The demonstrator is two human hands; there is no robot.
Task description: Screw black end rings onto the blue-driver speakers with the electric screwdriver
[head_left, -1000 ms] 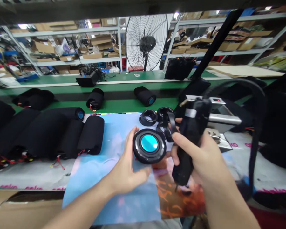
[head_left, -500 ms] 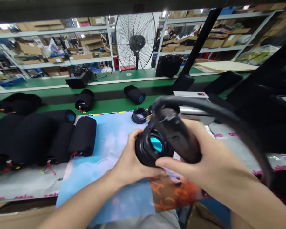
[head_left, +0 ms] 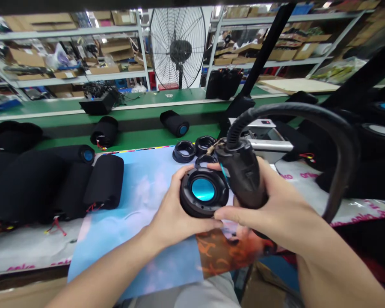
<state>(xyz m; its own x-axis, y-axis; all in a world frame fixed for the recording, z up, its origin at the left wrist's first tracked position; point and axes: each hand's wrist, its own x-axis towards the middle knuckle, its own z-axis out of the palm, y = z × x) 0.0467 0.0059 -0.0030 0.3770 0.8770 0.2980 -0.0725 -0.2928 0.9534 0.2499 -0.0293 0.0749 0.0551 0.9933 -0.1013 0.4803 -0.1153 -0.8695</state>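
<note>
My left hand (head_left: 176,216) grips a round black speaker part with a shiny blue centre (head_left: 203,191), holding it just above a blue printed mat (head_left: 141,188). My right hand (head_left: 276,209) is wrapped round a black handheld tool (head_left: 244,175) whose thick black hose (head_left: 327,128) arcs up and away to the right. The tool's tip sits at the right rim of the speaker part. Three black rings (head_left: 184,150) lie on the mat just behind it.
Several black fabric-covered cylinders (head_left: 104,182) lie at the left of the bench, and two more (head_left: 174,122) rest on the green conveyor (head_left: 141,137). A silver fixture (head_left: 269,145) stands behind my right hand. A floor fan (head_left: 178,47) and box-filled shelves are behind.
My left hand closed on the speaker part and lifted it slightly. My right hand swung the tool from upright down against the part's right rim. The camera shifted right.
</note>
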